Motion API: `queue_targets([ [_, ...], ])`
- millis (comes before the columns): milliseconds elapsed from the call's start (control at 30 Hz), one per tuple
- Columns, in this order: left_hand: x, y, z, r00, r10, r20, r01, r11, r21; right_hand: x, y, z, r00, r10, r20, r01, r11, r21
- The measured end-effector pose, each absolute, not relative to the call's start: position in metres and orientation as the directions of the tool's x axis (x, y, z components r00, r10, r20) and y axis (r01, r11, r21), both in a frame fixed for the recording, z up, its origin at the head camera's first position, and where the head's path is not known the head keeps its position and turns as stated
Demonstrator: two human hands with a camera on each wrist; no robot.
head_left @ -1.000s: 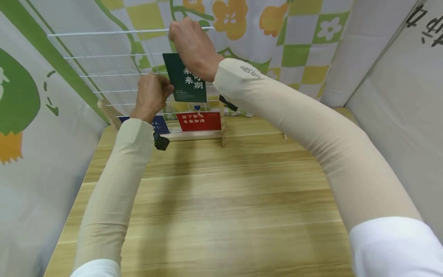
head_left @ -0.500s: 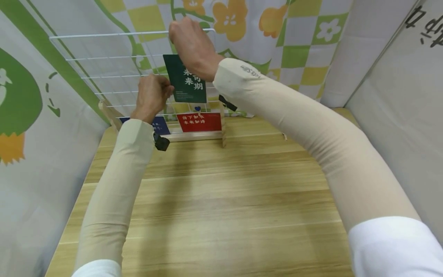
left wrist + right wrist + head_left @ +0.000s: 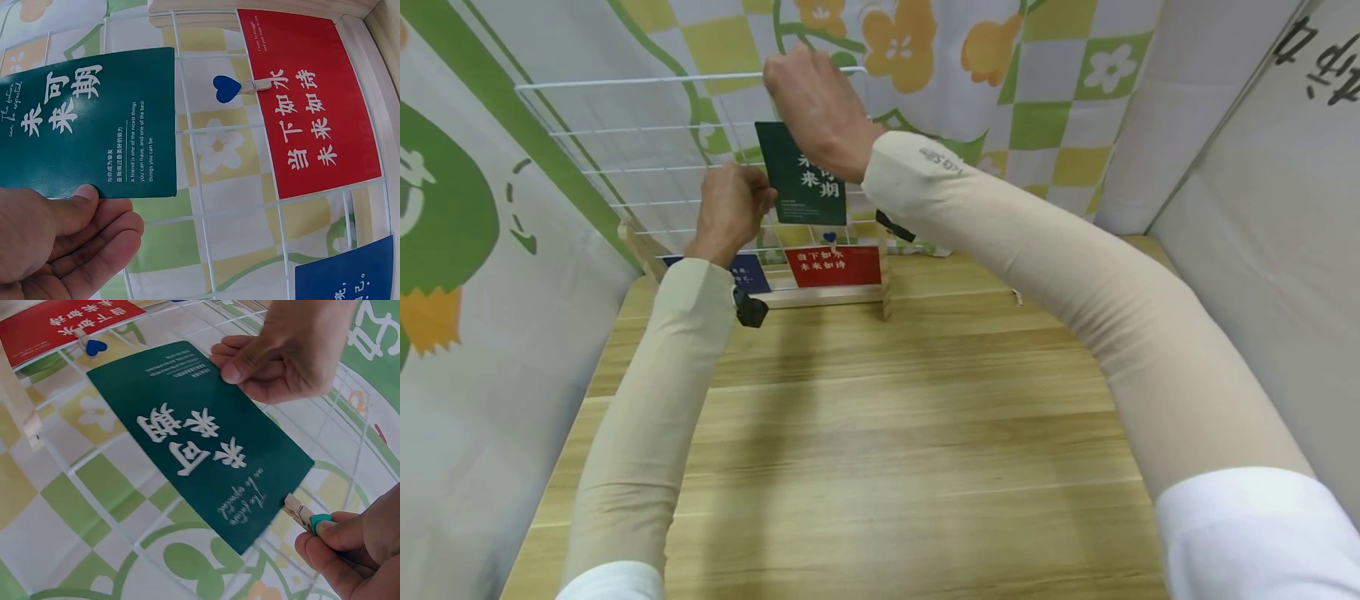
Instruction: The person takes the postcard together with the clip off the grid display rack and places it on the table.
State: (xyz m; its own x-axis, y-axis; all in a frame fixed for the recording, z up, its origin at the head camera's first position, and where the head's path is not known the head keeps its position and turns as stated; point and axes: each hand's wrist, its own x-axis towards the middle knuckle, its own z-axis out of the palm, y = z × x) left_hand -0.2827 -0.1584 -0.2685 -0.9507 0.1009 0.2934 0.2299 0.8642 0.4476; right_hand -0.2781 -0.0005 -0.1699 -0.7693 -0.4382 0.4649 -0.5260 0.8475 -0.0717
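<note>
A dark green card (image 3: 805,187) with white lettering is held up in front of a white wire grid (image 3: 655,133). My left hand (image 3: 727,208) pinches one side edge of it between thumb and fingers. Over the card's top edge, my right hand (image 3: 822,112) pinches a small wooden clothespin (image 3: 299,511) with a green end. The clothespin's tip meets the card's edge in the right wrist view. Below, a red card (image 3: 319,106) hangs on the grid by a clothespin with a blue heart (image 3: 226,89). A blue card (image 3: 344,272) sits beside it, partly behind my left hand in the head view.
The grid stands in a wooden base (image 3: 827,295) at the back of the wood-grain table (image 3: 887,433). A patterned curtain (image 3: 1000,92) hangs behind. Pale walls close in both sides. A small pale object (image 3: 1017,297) lies on the table to the right.
Both hands and the green card hold nearly the same place. The whole head view has shifted slightly downward and to the right.
</note>
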Motion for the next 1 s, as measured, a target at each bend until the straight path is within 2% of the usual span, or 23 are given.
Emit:
queue_targets([
  [233,-0.281,-0.161,-0.267,-0.928,0.140,0.345,0.278,0.875,0.395,-0.273,-0.002,-0.164,-0.751,-0.439,0.493,-0.527,0.848,-0.048],
  [533,-0.275,-0.167,-0.266,-0.939,0.166,0.302,0.278,0.882,0.380,-0.270,-0.001,-0.160,-0.750,-0.431,0.502,-0.533,0.843,-0.071],
  [1000,-0.270,-0.176,-0.265,-0.921,0.224,0.320,0.336,0.873,0.354,-0.265,0.004,-0.157,-0.786,-0.411,0.462,-0.521,0.843,-0.135],
])
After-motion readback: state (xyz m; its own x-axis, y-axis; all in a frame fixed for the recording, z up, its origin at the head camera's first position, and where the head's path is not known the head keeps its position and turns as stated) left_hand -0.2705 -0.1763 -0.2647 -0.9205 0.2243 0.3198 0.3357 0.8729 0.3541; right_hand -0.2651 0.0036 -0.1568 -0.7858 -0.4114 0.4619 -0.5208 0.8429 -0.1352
